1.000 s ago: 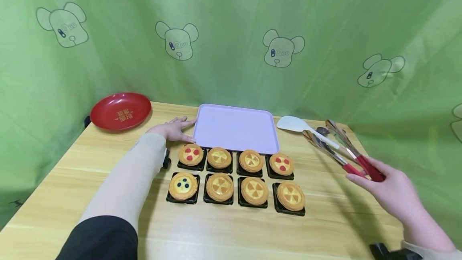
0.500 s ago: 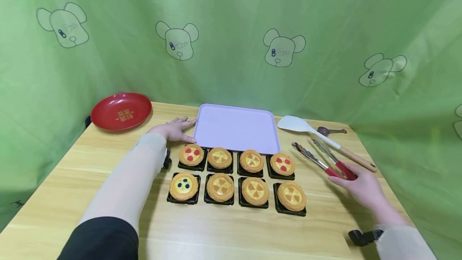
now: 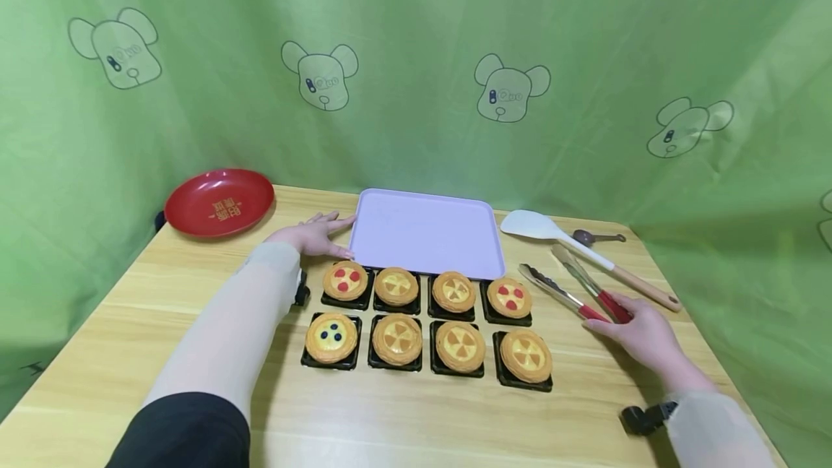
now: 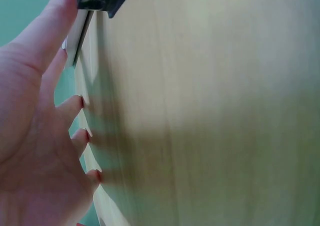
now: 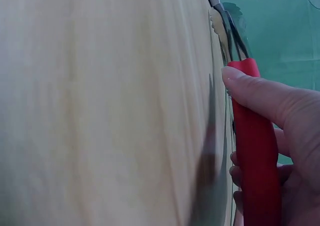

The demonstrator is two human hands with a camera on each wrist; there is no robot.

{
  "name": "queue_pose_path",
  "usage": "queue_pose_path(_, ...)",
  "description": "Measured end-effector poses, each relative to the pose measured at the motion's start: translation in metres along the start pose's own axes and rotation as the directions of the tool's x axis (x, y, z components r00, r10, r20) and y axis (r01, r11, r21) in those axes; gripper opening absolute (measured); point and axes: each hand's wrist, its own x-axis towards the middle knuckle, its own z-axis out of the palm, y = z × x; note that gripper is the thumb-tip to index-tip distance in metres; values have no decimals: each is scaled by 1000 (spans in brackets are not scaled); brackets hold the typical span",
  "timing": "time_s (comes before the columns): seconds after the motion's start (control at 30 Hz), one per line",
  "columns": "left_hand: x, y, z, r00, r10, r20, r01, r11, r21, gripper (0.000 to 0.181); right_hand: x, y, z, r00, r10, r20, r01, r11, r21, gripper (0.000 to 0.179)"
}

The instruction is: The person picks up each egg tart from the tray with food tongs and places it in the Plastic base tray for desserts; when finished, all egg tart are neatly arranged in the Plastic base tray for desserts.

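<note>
My left hand (image 3: 314, 235) lies at the left edge of the lavender tray (image 3: 425, 232), fingers spread and fingertips right at its rim. In the left wrist view, the fingers (image 4: 70, 108) reach down to the wood with nothing between them. My right hand (image 3: 643, 334) grips the red handles of metal food tongs (image 3: 572, 291), whose two arms stand apart low over the table. The right wrist view shows the thumb pressed along the tongs' red handle (image 5: 255, 156), the other fingers curled behind it. Several egg tarts (image 3: 397, 339) on black square bases form two rows before the tray.
A red plate (image 3: 219, 202) stands at the back left corner. Right of the tray lie a white spatula (image 3: 529, 224) with a wooden handle and a small dark scoop (image 3: 584, 237). A green curtain (image 3: 416, 56) hangs behind the wooden table (image 3: 390, 425).
My right hand has moved left and down with the tongs, bringing them low over the table beside the spatula. The left hand, tray and tarts have stayed in place.
</note>
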Motion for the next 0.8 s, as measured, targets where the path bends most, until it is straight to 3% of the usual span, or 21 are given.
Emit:
queue_pose_path(0.43, 4, 0, 2, 1000, 7, 5, -7, 1000, -8, 97, 3, 3, 1, 998, -59, -3, 59, 997, -48, 84)
queue_pose_path(0.57, 1, 1, 1, 1000, 1, -2, -1, 1000, 2, 96, 5, 1, -2, 997, -71, 27, 73, 993, -89, 91)
queue_pose_path(0.8, 2, -3, 3, 1000, -6, -1, 6, 1000, -3, 97, 15, -26, -21, 997, -57, 55, 65, 986, -157, 105)
